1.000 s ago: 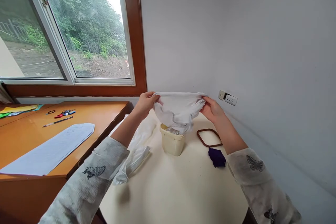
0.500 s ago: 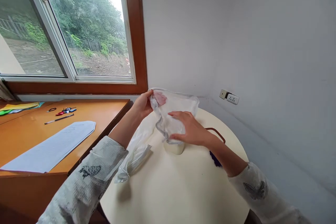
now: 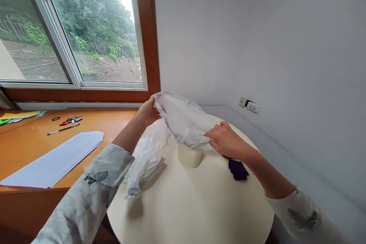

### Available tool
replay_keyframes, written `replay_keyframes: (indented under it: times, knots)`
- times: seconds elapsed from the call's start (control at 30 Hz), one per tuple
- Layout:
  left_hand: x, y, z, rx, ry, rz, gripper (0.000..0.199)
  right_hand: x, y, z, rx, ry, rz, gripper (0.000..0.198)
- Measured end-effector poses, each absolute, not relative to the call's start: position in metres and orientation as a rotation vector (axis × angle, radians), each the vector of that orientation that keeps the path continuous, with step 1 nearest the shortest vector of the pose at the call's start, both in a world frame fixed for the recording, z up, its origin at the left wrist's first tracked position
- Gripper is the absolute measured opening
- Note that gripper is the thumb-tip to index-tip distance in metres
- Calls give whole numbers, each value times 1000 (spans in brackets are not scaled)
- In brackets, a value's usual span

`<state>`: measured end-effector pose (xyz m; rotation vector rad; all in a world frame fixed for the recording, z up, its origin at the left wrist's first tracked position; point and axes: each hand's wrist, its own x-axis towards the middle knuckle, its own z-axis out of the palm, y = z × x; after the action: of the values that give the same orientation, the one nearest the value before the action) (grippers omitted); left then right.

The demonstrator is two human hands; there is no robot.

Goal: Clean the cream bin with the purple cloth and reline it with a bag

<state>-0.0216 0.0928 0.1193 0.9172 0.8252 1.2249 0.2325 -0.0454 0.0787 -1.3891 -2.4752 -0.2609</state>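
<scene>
A thin, see-through white plastic bag (image 3: 183, 118) is stretched out above the round table. My left hand (image 3: 148, 111) grips its far left corner, with some fingers showing through the film. At the bag's lower right edge, my right hand (image 3: 227, 140) is closed on the plastic, thumb under and fingers over. Just below the bag stands a small cream container (image 3: 190, 157), its top covered from view by the film. A second crumpled plastic bag (image 3: 145, 160) lies on the table beneath my left forearm. Near my right wrist rests a dark purple cloth-like thing (image 3: 238, 170).
The cream round table (image 3: 185, 209) adjoins an orange-brown desk (image 3: 114, 116) on the left. On that desk lie paper sheets (image 3: 57, 160), a pen (image 3: 63, 129), keys (image 3: 71, 121) and coloured papers (image 3: 21, 115). A wall with a socket (image 3: 253, 107) is at the right.
My right hand has moved right and closed on the bag's edge. The bag is now spread wider and slants down to the right. My left hand has shifted slightly left with its corner.
</scene>
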Motion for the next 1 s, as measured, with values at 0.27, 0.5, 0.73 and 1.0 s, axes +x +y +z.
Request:
replay_keyframes:
  times: [0.27,0.5,0.73,1.0]
  knots:
    - [-19,111,100,1044,1039,1231,29,239,-78,90,-1336,-2804,275,15]
    - [-25,95,90,1403,1377,1355,61,237,-58,77,-1404,-2185,533,32]
    - [5,47,84,2312,1406,1434,43,222,-13,32,-1620,-2032,346,48]
    - [9,17,11,2939,663,846,57,235,0,17,-1366,-1469,613,19]
